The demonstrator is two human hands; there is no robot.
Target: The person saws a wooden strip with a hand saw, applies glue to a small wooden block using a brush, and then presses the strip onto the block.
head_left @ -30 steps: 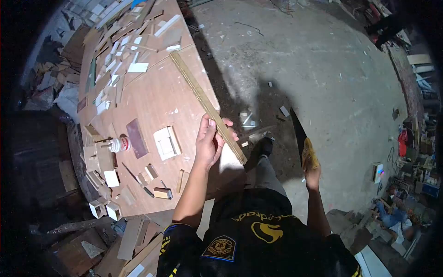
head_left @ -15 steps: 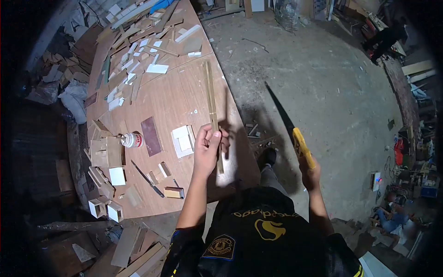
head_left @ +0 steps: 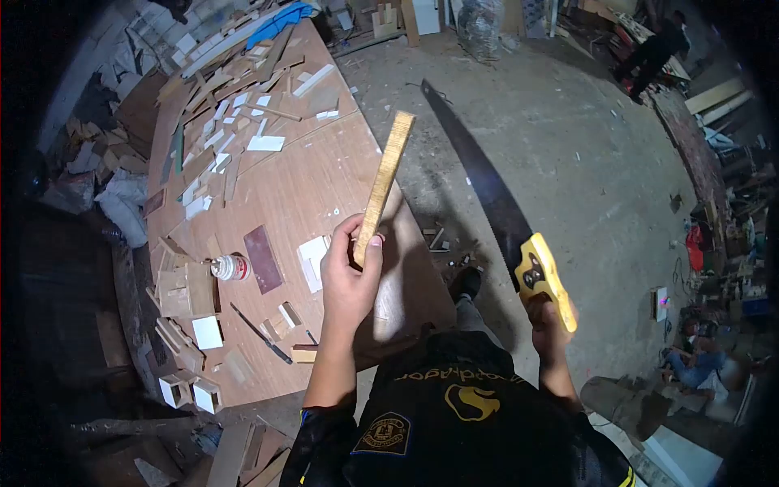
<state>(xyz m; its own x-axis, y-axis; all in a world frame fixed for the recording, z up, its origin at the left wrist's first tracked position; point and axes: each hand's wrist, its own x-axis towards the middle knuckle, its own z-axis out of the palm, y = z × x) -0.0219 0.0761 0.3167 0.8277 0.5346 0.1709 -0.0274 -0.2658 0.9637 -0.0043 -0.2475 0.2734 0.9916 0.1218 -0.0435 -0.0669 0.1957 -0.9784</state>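
My left hand [head_left: 353, 268] is closed around the lower part of a narrow wooden strip [head_left: 387, 174], which slants up and away over the table's right edge. In my right hand [head_left: 549, 321] is a handsaw [head_left: 479, 174] with a yellow handle, its dark blade pointing up and to the left above the floor. The saw's toothed edge faces the strip, and the two are apart. Beneath my left hand, partly covered by it, a white square piece [head_left: 312, 264] lies on the table.
The wooden table [head_left: 300, 178] carries many offcuts, a glue jar [head_left: 231, 267], a dark red sanding sheet [head_left: 262, 260], a slim dark tool [head_left: 260, 333] and small wooden boxes [head_left: 182, 288]. Scraps lie on the floor by my foot [head_left: 467, 282]. Another person [head_left: 653, 53] stands far right.
The strip has turned so its broad face shows and its top leans right. The saw has rotated, showing the flat of its blade, and its handle has shifted slightly right. My view has shifted a little.
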